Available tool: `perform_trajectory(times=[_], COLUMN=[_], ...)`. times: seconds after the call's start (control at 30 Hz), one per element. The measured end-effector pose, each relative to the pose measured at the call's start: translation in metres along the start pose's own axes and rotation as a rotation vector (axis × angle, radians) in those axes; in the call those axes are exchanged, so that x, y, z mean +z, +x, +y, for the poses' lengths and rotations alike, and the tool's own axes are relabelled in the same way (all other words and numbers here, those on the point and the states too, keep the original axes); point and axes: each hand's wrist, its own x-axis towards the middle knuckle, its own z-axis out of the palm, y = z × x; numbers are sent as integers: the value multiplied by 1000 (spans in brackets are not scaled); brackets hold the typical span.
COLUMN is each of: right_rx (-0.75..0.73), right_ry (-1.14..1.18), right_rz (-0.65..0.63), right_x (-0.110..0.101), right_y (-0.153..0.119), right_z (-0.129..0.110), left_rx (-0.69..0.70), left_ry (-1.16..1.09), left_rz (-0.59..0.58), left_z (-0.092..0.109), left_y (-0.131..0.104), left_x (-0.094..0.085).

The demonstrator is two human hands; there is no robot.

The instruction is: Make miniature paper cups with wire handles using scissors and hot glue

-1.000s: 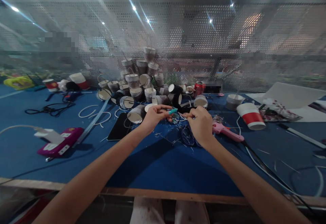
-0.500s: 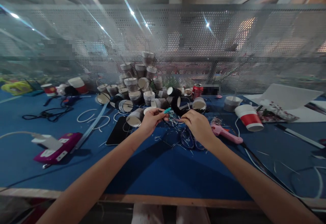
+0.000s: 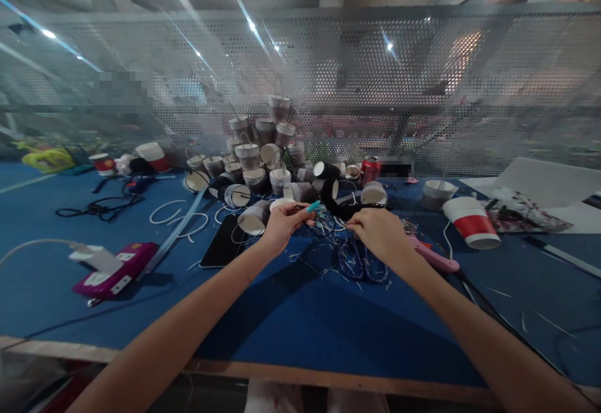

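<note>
At the middle of a blue bench [image 3: 291,319], above a litter of pale scraps [image 3: 325,220], my left hand [image 3: 282,225] grips a small teal piece [image 3: 313,206] between thumb and fingertips. The piece is slim and sits just clear of the pinch, its tip showing toward my right hand [image 3: 382,231]. That hand hangs curled and apart from it, thumb close to the fingers; whether it closes on something thin or on nothing, I cannot tell.

I judge the teal piece to be very light, fairly stiff for its size and probably smooth, so it could turn or slip if my fingertips press unevenly. Its middle looks the safest place to hold, with thumb flat on one side and forefinger opposite, leaving both ends free. It does not look brittle, though at this size a hard squeeze might bend it, and a light touch seems enough.

Below my right hand lie two purple loops [image 3: 362,264], apparently scissor handles; a pink glue gun [image 3: 434,256] rests partly behind my wrist. Beside my left forearm lies a dark phone [image 3: 220,244]. Beyond both hands, grey cups [image 3: 247,155] stand stacked and tipped against a perforated screen [image 3: 319,69], near a red can [image 3: 370,169].
</note>
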Motion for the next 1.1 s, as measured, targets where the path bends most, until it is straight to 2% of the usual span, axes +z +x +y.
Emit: perform_trajectory(times=[0.17,0.4,0.47,0.6,0.73,0.9,1.1], right_rx=[-38,-209,-231,-239,-196,-131,-56], right_ry=[-103,-294,-285,-100,31,95,59], right_rz=[110,422,463,389,205,2,-43], right_x=[4,-1,-3,0,0,-16,-27], right_y=[-6,-16,-17,-14,-7,9,32], right_z=[-3,-8,-8,-4,-3,-13,-21], left_rx=[18,69,95,158,225,301,296], left_ry=[36,-21,-25,37,63,92,98], left_rz=[30,-3,-21,-37,-54,-46,-25], left_z=[-5,-3,1,6,1,-2,3], left_y=[-1,-2,-3,-3,0,2,-1], left_x=[1,-1,-1,-2,-7,-9,-8])
